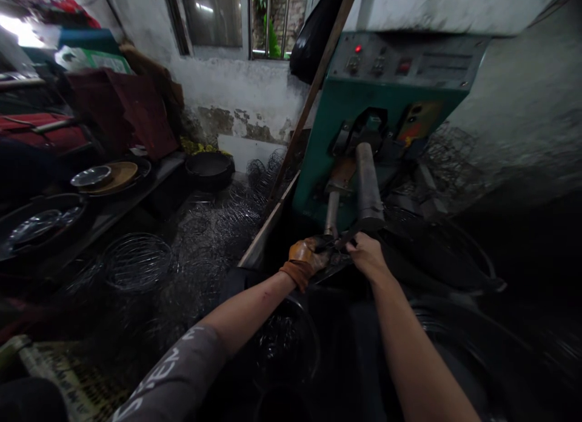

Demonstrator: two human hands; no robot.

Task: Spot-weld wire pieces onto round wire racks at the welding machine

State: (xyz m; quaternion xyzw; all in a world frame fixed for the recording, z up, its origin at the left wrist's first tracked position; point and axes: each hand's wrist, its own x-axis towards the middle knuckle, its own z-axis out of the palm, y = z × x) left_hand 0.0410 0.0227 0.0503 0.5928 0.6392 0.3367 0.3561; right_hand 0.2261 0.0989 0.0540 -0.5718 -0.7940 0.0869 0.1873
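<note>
Head view is showing the gloved left hand (305,257) and bare right hand (366,254) pinching a dark wire piece (337,243) beneath the machine's metal arms (368,188), risking crushed or burnt fingers.

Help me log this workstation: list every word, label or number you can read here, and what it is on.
Nothing can be read in full.
Grey sleeve: pale lettering, cut off and warped, unreadable.
Green machine control panel: switch markings too small and blurred.
Orange-yellow plate: blurred.
Green box: print too blurred.
</note>
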